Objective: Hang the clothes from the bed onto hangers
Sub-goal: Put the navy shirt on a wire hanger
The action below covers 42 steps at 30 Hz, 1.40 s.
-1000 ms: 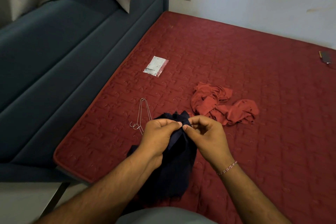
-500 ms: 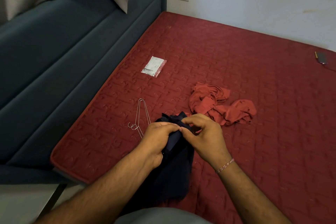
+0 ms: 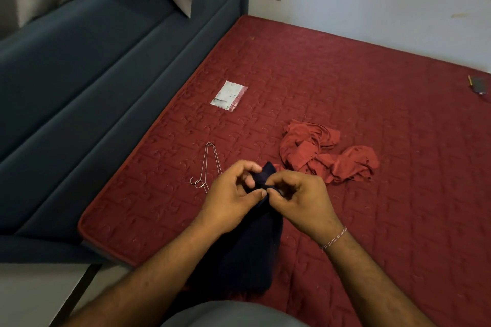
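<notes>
Dark navy garment (image 3: 247,241): lower centre of frame, upper edge lifted off the red mattress (image 3: 372,87), the rest draping toward the person.
Left hand (image 3: 228,199): fingers curled, pinching the garment's top fold.
Right hand (image 3: 300,199): likewise pinching the same fold, just beside the left.
Wire hangers (image 3: 208,164): lying flat, left of the hands, untouched.
Red garment (image 3: 326,156): crumpled, right of centre, still to be hung.
Small packet (image 3: 229,96): centre left.
Step, as judged: finding the garment's opening or shoulder. Next move likely calls for spreading it and freeing one hand for a hanger.
</notes>
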Tool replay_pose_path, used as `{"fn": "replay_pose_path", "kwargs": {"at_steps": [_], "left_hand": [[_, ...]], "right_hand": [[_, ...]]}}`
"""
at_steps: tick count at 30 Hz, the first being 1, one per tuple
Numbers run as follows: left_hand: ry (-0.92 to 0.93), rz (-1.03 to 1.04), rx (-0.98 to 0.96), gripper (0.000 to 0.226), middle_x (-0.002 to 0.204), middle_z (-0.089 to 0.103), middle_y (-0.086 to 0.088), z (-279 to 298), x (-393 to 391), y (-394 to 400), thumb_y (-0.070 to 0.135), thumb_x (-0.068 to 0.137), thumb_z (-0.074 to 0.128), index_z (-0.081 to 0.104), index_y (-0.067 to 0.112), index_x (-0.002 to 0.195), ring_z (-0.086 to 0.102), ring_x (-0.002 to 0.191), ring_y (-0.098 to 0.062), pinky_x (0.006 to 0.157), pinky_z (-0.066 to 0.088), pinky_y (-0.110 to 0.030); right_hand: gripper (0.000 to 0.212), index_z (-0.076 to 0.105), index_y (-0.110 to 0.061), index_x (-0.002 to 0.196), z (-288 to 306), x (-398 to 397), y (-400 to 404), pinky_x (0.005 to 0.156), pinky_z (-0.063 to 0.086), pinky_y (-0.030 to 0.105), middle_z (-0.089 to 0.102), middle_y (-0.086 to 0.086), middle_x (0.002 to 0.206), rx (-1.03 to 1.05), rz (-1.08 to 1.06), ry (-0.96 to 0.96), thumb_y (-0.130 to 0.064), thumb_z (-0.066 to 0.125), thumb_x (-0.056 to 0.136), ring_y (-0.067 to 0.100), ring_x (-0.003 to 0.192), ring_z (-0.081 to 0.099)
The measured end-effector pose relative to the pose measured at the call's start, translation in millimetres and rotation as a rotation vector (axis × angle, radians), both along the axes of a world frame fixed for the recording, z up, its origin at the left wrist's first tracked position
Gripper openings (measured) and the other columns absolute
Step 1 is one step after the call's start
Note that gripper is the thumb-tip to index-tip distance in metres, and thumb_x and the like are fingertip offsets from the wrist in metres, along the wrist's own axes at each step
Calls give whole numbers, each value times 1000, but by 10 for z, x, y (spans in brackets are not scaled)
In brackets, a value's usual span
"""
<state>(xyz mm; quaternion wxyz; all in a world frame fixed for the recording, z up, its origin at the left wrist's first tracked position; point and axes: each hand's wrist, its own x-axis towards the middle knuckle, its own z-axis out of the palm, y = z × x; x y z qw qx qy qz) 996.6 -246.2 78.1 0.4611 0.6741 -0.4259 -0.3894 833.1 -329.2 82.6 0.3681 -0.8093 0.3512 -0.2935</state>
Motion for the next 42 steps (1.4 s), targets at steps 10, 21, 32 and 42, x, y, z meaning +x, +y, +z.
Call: {"fn": "replay_pose_path", "kwargs": {"at_steps": [10,21,32,42], "left_hand": [[-234,-1,-100,15,94,70,14,-36,-47,-58,12,86,81,80,25,94,69,91,-3,79,56,-21],[-76,-84,49,13,81,72,9,-53,-19,-92,18,91,76,76,29,97,59,61,-5,63,50,-24],[-196,-86,125,4,79,71,4,-438,93,-5,35,87,77,74,32,85,63,70,-4,74,58,-40],[205,-660,377,14,84,65,-2,-560,877,283,20,98,71,74,7,94,56,78,-14,72,45,-23]], "right_hand": [[11,75,-26,87,-76,10,45,54,48,19,66,-7,64,-4,-93,-20,-18,69,81,10,55,61],[20,70,-21,98,-188,15,110,63,44,13,67,-16,82,-213,-106,102,-31,54,91,1,67,59],[11,69,-26,82,-283,-22,-58,59,48,27,63,-11,64,95,-7,349,-32,76,88,5,57,57],[34,71,-8,74,-497,-426,-309,59,40,28,61,1,65,642,433,373,-35,91,76,11,62,52]]}}
